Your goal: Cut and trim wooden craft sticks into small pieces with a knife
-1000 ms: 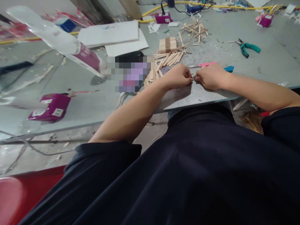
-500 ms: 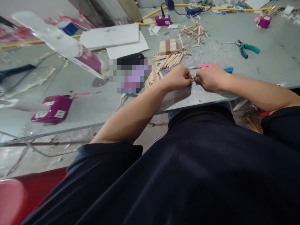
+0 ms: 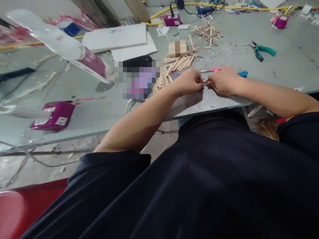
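Observation:
My left hand [image 3: 189, 82] is closed in a pinch near the table's front edge. Facing it, my right hand [image 3: 222, 81] is closed too, its fingertips a little apart from the left ones. Between them is a small thin piece [image 3: 205, 82], too small to make out, that both hands seem to touch. Loose wooden sticks [image 3: 183, 63] lie left of and behind my left hand, with a banded stack of sticks [image 3: 177, 49] behind them. Just beyond my right hand lie a pink-handled tool [image 3: 219, 68] and a blue object [image 3: 242, 74].
Green-handled pliers [image 3: 264, 50] lie at the right. More sticks [image 3: 206, 31] are heaped farther back. On the left are a plastic bottle [image 3: 92, 63], a purple block [image 3: 56, 116], a white board [image 3: 117, 37] and a black object [image 3: 138, 63]. The table's front edge [image 3: 99, 133] runs below my forearms.
The view has shifted very slightly, so things on the left sit a little farther left. Both hands keep nearly the same place and pinch.

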Action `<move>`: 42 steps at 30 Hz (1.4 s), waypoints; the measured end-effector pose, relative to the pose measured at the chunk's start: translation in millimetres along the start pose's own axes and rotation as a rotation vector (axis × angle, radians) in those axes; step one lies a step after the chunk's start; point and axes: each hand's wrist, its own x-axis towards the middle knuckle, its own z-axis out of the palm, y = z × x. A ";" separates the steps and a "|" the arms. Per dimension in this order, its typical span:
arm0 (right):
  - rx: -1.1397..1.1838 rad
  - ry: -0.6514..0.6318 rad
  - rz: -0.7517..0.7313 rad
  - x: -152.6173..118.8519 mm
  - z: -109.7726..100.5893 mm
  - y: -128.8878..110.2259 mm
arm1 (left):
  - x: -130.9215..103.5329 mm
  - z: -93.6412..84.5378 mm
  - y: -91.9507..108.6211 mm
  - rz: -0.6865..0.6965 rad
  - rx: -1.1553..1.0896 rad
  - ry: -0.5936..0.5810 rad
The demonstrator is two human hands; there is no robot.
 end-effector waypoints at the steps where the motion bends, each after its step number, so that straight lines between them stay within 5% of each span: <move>1: -0.004 0.003 0.000 0.8 1.6 1.6 | -0.2 0.2 -0.6 -0.003 -0.012 -0.008; 14: -0.002 0.059 -0.060 0.1 10.3 14.5 | -4.1 -11.8 -4.5 -0.022 -0.225 -0.194; 22: -0.009 0.056 -0.076 2.5 5.5 16.8 | -3.3 -10.7 -5.9 0.017 -0.155 -0.131; 34: 0.049 0.062 -0.110 5.5 6.0 29.4 | -2.8 -17.8 -8.9 -0.004 -0.055 -0.188; 42: 0.025 0.005 -0.069 -1.5 5.3 10.8 | -2.7 -16.8 -4.2 0.010 0.041 -0.174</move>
